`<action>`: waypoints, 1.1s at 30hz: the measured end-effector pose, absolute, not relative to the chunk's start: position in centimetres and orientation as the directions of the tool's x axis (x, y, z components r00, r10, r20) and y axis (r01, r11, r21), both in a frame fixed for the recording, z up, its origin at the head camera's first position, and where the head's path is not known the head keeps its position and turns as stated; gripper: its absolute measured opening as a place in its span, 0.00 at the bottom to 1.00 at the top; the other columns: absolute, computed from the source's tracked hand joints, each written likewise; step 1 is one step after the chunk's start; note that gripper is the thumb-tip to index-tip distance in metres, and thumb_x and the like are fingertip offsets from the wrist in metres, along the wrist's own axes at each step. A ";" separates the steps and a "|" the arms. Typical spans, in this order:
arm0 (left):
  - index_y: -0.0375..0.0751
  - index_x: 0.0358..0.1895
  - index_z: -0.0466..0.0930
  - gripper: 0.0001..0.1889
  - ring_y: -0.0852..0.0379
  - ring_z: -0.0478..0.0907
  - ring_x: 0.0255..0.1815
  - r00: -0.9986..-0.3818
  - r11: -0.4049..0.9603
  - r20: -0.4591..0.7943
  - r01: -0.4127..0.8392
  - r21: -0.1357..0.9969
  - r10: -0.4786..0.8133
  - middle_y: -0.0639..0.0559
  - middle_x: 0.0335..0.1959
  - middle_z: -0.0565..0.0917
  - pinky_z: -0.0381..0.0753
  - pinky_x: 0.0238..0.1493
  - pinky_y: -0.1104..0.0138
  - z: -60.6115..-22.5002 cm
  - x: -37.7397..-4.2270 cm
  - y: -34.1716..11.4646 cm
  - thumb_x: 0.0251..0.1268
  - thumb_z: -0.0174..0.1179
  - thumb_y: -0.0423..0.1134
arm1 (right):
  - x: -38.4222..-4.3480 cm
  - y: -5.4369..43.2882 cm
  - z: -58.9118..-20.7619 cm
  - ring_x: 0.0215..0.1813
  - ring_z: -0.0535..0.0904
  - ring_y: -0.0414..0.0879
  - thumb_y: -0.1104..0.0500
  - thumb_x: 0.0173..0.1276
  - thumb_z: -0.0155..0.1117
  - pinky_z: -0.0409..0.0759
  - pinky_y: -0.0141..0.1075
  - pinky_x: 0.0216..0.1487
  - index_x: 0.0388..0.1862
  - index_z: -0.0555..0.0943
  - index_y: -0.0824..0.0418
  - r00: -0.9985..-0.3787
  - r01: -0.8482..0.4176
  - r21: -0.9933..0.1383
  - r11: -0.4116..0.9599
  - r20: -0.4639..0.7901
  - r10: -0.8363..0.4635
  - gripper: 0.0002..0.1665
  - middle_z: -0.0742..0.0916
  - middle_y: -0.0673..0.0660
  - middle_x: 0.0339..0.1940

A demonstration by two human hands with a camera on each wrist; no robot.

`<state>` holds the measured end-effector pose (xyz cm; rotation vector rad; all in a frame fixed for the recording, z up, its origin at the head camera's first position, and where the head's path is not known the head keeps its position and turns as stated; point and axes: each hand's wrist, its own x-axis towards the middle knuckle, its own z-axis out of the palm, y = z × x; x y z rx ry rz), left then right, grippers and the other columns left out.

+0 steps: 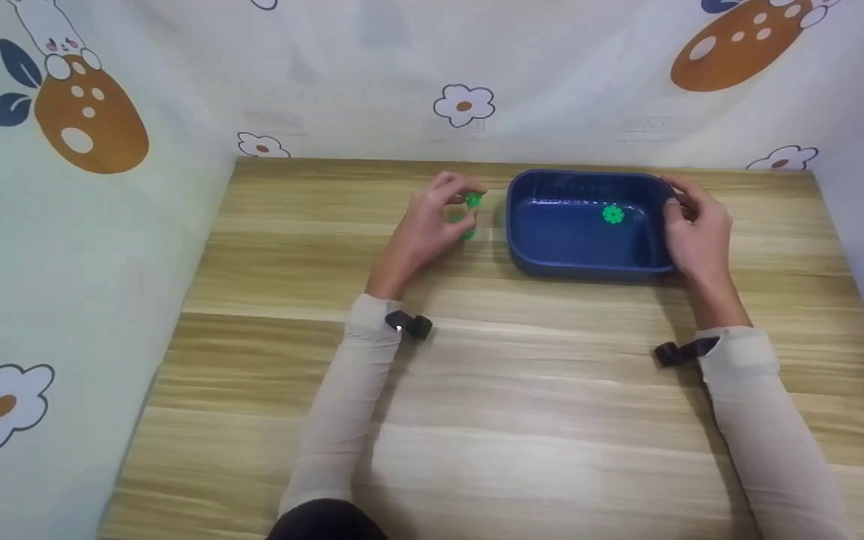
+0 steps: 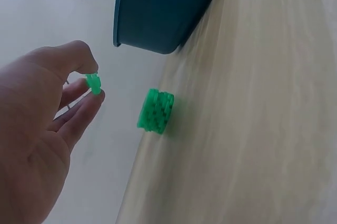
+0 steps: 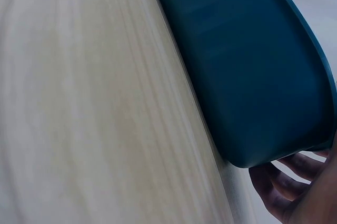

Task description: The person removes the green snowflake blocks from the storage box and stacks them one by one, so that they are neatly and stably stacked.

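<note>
Between thumb and fingertips, my left hand pinches a small green notched disc, raised to the left of a dark blue plastic bin. Just below that hand, a short stack of similar green discs is on the wooden table; the thumb partly covers it in the head view. Inside the bin lies one flat green disc with notches around its edge. My right hand grips the bin's right end, its thumb at the rim and its fingers along the outside, as the right wrist view shows.
The wood-grain table carries the bin near its back edge. Behind it hangs a pale patterned cloth with flowers and orange shapes, which continues along the left side. A dark rounded shape shows at the bottom of the head view.
</note>
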<state>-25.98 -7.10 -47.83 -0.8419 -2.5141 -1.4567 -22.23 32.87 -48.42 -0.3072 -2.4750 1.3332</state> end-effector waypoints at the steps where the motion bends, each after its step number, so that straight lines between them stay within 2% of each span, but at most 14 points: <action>1: 0.37 0.58 0.87 0.17 0.51 0.87 0.60 -0.836 0.394 0.364 0.523 0.756 0.411 0.43 0.59 0.85 0.87 0.66 0.62 -47.9 -26.0 -7.3 0.68 0.65 0.26 | -22.3 32.9 -48.4 0.51 0.85 0.32 0.58 0.82 0.54 0.78 0.24 0.53 0.68 0.87 0.48 -0.929 0.044 -0.840 0.541 0.165 0.331 0.24 0.91 0.60 0.63; 5: 0.36 0.58 0.87 0.15 0.50 0.87 0.59 -0.825 0.428 0.371 0.545 0.721 0.426 0.42 0.59 0.88 0.87 0.66 0.57 -48.3 -26.0 -7.9 0.70 0.67 0.27 | -22.3 33.0 -48.5 0.54 0.85 0.35 0.57 0.82 0.53 0.78 0.25 0.56 0.70 0.86 0.47 -0.933 0.062 -0.841 0.537 0.143 0.332 0.24 0.90 0.58 0.65; 10: 0.36 0.58 0.88 0.14 0.50 0.87 0.59 -0.830 0.475 0.349 0.542 0.694 0.436 0.44 0.57 0.91 0.85 0.67 0.60 -48.5 -26.0 -8.4 0.71 0.68 0.30 | -22.3 33.1 -48.6 0.56 0.85 0.37 0.56 0.83 0.53 0.78 0.27 0.57 0.71 0.86 0.47 -0.936 0.070 -0.841 0.537 0.131 0.327 0.24 0.89 0.58 0.66; 20: 0.33 0.59 0.88 0.16 0.51 0.87 0.60 -0.839 0.497 0.234 0.490 0.716 0.491 0.44 0.57 0.91 0.83 0.70 0.61 -48.6 -26.1 -8.6 0.70 0.66 0.28 | -22.2 32.8 -48.5 0.49 0.84 0.32 0.58 0.81 0.53 0.77 0.25 0.54 0.68 0.87 0.47 -0.927 0.046 -0.848 0.527 0.160 0.339 0.24 0.91 0.62 0.61; 27: 0.36 0.61 0.88 0.17 0.51 0.85 0.64 -0.829 0.511 0.179 0.481 0.713 0.530 0.45 0.61 0.90 0.80 0.74 0.61 -48.9 -26.1 -8.7 0.71 0.66 0.29 | -22.1 32.8 -48.4 0.55 0.84 0.35 0.57 0.82 0.53 0.78 0.27 0.58 0.69 0.86 0.47 -0.930 0.058 -0.853 0.518 0.142 0.338 0.24 0.89 0.59 0.66; 33: 0.39 0.62 0.87 0.18 0.48 0.82 0.70 -0.834 0.535 0.155 0.470 0.702 0.530 0.46 0.64 0.89 0.75 0.79 0.58 -49.0 -26.1 -8.9 0.71 0.66 0.29 | -22.2 32.8 -48.4 0.57 0.84 0.37 0.56 0.83 0.53 0.79 0.29 0.61 0.70 0.86 0.47 -0.932 0.074 -0.851 0.520 0.126 0.339 0.24 0.89 0.59 0.67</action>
